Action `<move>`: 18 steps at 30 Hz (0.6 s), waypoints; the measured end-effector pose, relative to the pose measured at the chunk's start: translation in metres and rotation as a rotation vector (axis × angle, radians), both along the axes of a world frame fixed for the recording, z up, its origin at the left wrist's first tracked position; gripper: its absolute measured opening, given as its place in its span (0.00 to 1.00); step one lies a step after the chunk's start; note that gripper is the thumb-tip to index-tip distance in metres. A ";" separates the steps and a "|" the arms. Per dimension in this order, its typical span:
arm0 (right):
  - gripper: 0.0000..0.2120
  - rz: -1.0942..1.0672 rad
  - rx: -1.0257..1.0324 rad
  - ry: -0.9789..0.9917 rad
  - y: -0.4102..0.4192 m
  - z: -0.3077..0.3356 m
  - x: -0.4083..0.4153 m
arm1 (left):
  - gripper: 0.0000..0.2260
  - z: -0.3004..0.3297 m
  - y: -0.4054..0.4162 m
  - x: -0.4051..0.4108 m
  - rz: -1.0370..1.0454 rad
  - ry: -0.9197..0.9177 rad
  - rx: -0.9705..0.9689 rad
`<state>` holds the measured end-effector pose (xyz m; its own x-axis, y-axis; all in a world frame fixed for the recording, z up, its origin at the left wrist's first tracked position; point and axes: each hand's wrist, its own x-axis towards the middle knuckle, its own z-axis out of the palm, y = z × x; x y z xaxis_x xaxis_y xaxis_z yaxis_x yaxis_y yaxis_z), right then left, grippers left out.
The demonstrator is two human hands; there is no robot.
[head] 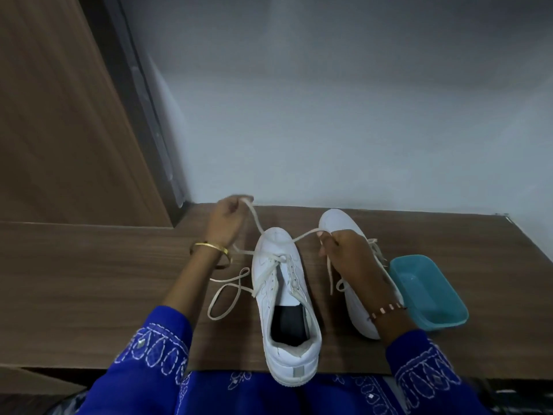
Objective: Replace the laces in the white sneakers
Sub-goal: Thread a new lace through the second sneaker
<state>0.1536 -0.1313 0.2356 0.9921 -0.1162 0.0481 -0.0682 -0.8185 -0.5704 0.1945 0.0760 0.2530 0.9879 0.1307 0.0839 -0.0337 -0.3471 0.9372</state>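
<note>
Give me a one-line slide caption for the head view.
Left hand and right hand pull lace ends apart over near sneaker.

Two sneakers (284,295) side by side on the table (89,280) — tub (431,295) right.
</note>
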 end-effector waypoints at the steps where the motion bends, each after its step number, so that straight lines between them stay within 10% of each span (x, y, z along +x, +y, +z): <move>1: 0.22 -0.011 0.129 0.050 0.002 0.000 0.001 | 0.11 -0.010 -0.002 -0.002 -0.025 0.043 0.039; 5: 0.15 -0.002 0.489 0.237 0.004 0.002 0.001 | 0.13 -0.034 -0.009 -0.012 -0.085 0.102 0.142; 18: 0.08 -0.172 0.705 0.122 0.014 -0.004 0.000 | 0.07 -0.058 -0.041 -0.060 -0.096 0.177 0.535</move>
